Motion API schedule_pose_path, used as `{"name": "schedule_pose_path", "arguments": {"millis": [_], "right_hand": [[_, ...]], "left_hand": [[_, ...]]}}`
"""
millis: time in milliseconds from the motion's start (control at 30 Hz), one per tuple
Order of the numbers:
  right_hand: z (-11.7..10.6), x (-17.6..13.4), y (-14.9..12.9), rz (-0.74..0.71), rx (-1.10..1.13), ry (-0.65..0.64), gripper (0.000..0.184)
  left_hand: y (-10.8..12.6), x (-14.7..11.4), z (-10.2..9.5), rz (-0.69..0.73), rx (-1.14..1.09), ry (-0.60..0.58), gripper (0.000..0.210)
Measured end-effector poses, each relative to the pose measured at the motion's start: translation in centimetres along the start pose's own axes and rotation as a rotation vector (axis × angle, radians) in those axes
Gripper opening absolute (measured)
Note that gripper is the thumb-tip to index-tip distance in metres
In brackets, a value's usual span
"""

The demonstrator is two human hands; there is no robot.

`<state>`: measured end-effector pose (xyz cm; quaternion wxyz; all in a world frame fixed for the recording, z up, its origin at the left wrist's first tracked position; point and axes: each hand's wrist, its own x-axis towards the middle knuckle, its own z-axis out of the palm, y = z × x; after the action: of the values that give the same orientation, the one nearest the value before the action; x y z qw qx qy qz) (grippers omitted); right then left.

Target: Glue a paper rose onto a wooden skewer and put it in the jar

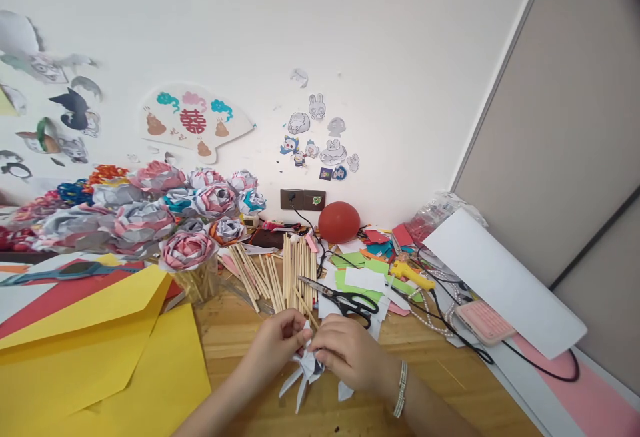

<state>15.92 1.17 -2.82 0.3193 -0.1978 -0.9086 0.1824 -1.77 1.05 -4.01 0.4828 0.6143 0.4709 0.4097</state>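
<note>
At the front middle of the wooden table, both hands meet over a white paper flower (306,372) with pointed petals spreading toward me. My left hand (280,338) pinches the upper paper between thumb and forefinger. My right hand (345,350) is closed on the paper from the other side, and its fingers cover part of it. A thin wooden stick (306,309) slants up from between the hands; whether it joins the flower is hidden. Just beyond lie black-handled scissors (345,298), open, on paper scraps. A white paper piece (345,392) lies under my right wrist.
Several wooden sticks (299,270) lie behind the hands. Paper flowers (187,250) crowd the back left, above yellow sheets (165,357). A red balloon (339,222), green scraps (350,260), a yellow glue gun (413,274) with its cord and a pink device (484,322) fill the right.
</note>
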Motion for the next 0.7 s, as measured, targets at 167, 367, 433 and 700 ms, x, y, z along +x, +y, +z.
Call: {"name": "schedule_pose_path", "arguments": {"millis": [167,367,433,700], "right_hand": [[-0.2,0.0,-0.1,-0.011,-0.022,-0.03,0.032],[0.4,-0.4,0.1,-0.016,-0.007,-0.038,0.04],[0.3,-0.3,0.0,-0.057,-0.026,-0.063,0.037],[-0.9,0.1,-0.3,0.038,0.025,0.064,0.04]], "left_hand": [[0.3,0.0,-0.2,0.006,0.023,0.029,0.026],[0.0,0.2,-0.4,0.001,-0.007,0.039,0.03],[-0.1,0.3,-0.5,0.0,-0.032,0.07,0.031],[-0.5,0.8,-1.3,-0.045,-0.151,0.116,0.041]]}}
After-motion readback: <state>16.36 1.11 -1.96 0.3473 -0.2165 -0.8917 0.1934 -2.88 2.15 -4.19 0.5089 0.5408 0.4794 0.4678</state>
